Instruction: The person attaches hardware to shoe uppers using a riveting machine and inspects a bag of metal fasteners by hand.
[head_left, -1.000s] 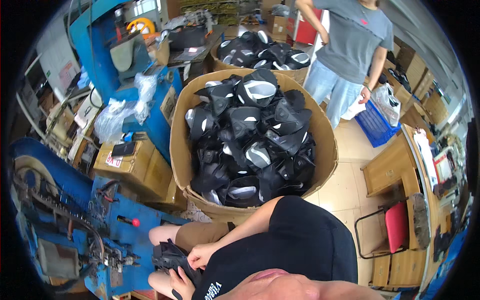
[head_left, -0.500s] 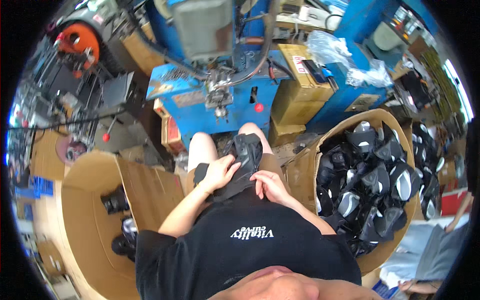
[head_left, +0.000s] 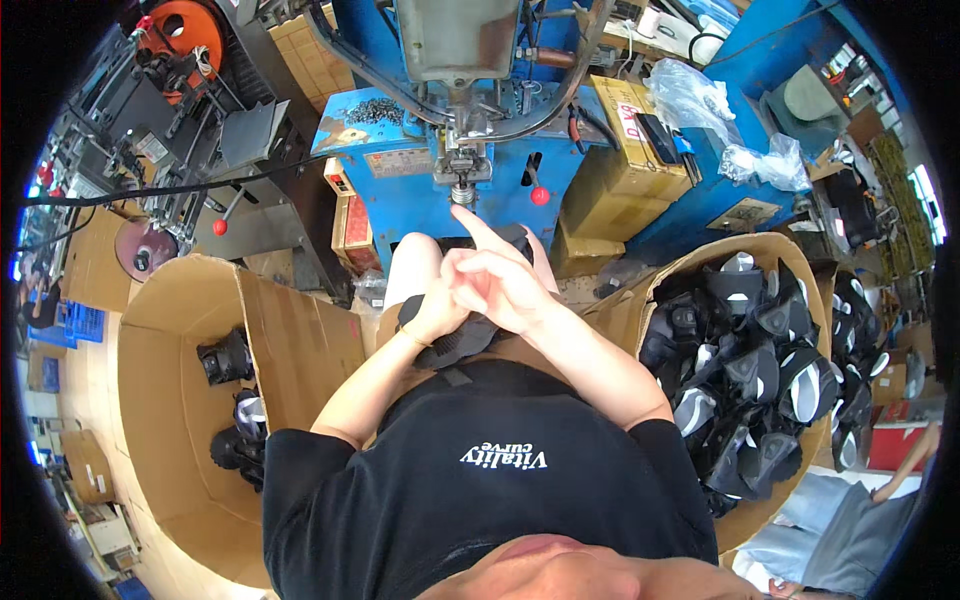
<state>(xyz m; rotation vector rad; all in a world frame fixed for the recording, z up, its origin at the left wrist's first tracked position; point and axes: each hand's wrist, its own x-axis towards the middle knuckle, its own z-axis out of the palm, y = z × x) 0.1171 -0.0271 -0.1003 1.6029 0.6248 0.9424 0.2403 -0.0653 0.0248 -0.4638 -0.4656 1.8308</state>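
A black padded piece with straps (head_left: 458, 342) lies across my lap, partly covered by my hands. My left hand (head_left: 438, 308) is at its upper side, and its fingers disappear behind the other hand. Crossing over in front is my right hand (head_left: 505, 285), its index finger stretched out toward the blue machine and the other fingers loosely bent. Nothing shows in the right hand. Beyond the fingertip sits the metal spring-loaded head (head_left: 462, 190) of the blue machine (head_left: 410, 210).
A cardboard box (head_left: 185, 400) at my left holds a few black pieces. At my right, another carton (head_left: 640, 310) is heaped with black and white padded pieces (head_left: 755, 370). A red-knobbed lever (head_left: 540, 195) projects from the machine. Small dark parts (head_left: 375, 111) lie on its top.
My right hand has moved up and left across the left hand, with its index finger now extended. The view has shifted, and the black piece is more covered.
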